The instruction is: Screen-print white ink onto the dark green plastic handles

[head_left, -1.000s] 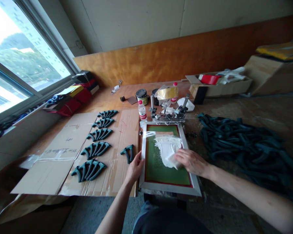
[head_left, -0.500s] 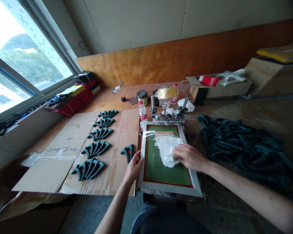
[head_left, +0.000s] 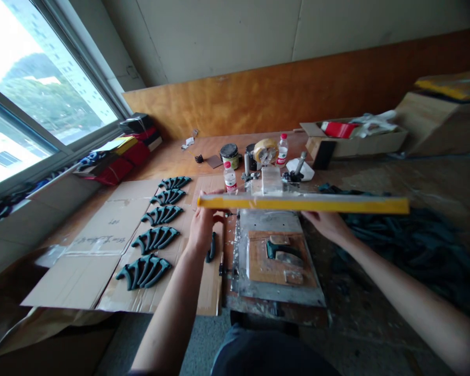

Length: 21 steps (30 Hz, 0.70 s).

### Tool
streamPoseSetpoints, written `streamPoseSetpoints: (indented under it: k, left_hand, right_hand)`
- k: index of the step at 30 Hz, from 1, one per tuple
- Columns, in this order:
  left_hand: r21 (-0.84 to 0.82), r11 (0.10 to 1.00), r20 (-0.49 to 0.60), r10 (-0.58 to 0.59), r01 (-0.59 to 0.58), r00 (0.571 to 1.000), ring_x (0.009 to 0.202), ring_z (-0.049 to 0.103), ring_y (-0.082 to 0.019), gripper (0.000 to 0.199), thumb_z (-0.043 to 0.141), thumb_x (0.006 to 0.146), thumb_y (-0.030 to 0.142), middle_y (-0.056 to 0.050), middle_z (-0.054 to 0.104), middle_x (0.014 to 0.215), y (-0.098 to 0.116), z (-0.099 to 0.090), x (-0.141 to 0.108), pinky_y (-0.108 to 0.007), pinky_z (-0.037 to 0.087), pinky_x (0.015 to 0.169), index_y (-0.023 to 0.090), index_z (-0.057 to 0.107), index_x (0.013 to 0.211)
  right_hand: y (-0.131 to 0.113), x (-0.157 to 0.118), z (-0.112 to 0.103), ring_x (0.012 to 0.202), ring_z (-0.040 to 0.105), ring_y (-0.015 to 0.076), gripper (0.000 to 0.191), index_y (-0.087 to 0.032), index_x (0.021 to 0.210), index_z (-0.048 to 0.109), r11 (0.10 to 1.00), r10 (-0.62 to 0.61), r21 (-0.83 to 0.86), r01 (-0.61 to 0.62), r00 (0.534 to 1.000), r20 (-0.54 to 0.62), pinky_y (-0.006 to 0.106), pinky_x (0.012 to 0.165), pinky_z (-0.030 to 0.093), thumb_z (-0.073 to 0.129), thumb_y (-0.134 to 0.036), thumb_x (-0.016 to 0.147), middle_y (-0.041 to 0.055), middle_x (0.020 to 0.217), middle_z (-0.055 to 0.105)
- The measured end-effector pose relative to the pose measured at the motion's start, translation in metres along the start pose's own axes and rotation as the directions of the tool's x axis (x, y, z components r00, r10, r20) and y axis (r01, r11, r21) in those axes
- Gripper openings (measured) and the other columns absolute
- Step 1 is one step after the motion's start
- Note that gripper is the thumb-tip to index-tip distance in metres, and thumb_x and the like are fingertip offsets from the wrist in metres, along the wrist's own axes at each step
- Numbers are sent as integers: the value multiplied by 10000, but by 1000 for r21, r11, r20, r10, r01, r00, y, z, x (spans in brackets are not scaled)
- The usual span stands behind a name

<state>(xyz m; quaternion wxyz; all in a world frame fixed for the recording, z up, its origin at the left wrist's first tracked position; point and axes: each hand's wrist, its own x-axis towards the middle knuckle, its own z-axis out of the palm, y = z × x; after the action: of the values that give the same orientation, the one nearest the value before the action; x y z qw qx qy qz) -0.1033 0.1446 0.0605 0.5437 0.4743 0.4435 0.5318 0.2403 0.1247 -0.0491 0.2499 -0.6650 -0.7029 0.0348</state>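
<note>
The screen frame (head_left: 305, 204) is tilted up, its yellow front edge facing me. My left hand (head_left: 203, 222) grips its left end. My right hand (head_left: 325, 224) is at its underside toward the right; the frame hides some of its fingertips. Below, on a grey metal base (head_left: 274, 222), lies a wooden block (head_left: 258, 261) holding one dark green curved part (head_left: 274, 249). Another green part (head_left: 210, 248) rests on the cardboard beside my left wrist. Fanned groups of such parts (head_left: 144, 271) form a column on the cardboard (head_left: 102, 230).
A heap of dark green parts (head_left: 411, 250) lies at the right. Behind the frame stand a bottle (head_left: 230, 177), a second bottle (head_left: 282, 150), a can (head_left: 229, 153), a tape roll (head_left: 266, 151) and upright clamp posts. An open box (head_left: 368, 143) sits back right.
The frame, flat before, has swung up and uncovered the block and part. My left hand has moved forward along it. My right hand has left the white-smeared mesh and moved to the frame.
</note>
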Motion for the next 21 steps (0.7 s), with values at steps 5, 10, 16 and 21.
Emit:
streamPoseSetpoints:
  k: [5,10,16,21]
  left_hand:
    - [-56,992,-103,103,-109,989,859,648,-169,575,346,889,663,-86,686,977,-1,27,14,-230,482,607,184,561,1125]
    - [54,885,167,-464,462,870,835,675,-243,731,521,727,758,-171,696,1022,-88,46,-73,-250,473,544,125,605,1083]
    - [-74,801,17,-594,594,804,812,680,-209,643,487,749,752,-110,703,956,-151,29,-123,-249,485,570,158,589,975]
    - [514,657,-355,-422,552,834,627,669,-190,764,91,850,737,-119,708,764,-156,-76,-75,-280,482,554,146,572,903]
  right_hand:
    - [-19,-63,61,813,608,225,237,-197,752,544,991,-88,-72,110,962,257,315,704,448,551,-395,880,73,841,634]
    - [-79,-87,66,722,609,221,173,-210,843,497,993,114,-5,-114,989,89,325,658,458,444,-333,952,64,765,615]
    - [-105,-109,44,983,612,220,202,-259,946,577,922,-272,308,233,959,86,370,863,495,376,-274,964,62,994,658]
    - [72,-132,45,862,655,330,243,-250,935,600,994,89,56,-91,995,42,486,754,528,474,-422,819,124,962,685]
